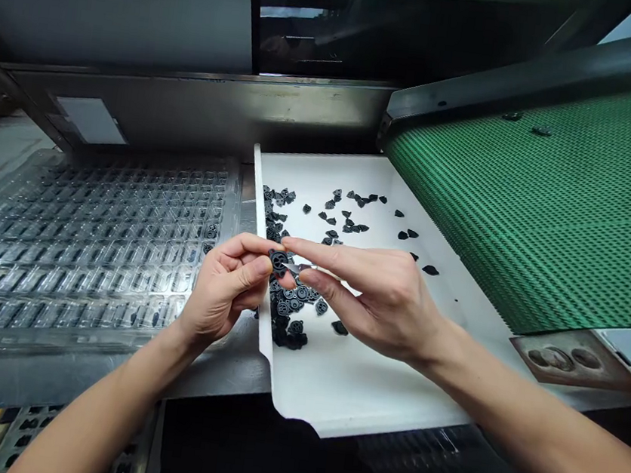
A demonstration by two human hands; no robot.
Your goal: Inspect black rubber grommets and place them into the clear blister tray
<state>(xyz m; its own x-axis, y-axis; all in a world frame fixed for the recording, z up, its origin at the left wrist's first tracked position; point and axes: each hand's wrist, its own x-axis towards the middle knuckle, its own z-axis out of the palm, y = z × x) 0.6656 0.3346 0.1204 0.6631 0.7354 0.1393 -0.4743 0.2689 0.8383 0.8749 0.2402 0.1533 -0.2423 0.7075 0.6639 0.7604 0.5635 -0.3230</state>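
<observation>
My left hand (pixel 224 287) pinches a small black plastic part (pixel 278 262) with round openings between thumb and fingertips. In my right hand (pixel 382 297) is a small pointed metal blade (pixel 293 268), its tip at the part; its handle is mostly hidden by my fingers. Both hands are raised above the left edge of a white tray (pixel 366 394). Under them lies a heap of similar black parts (pixel 297 299), partly covered by my hands. More black parts (pixel 359 200) are scattered farther back on the tray.
To the left stands a clear plastic tray (pixel 92 241) with rows of pockets, a few holding black parts. A green conveyor belt (pixel 569 212) runs along the right, bearing a couple of black parts (pixel 542 131). Behind is a metal machine frame (pixel 307 110).
</observation>
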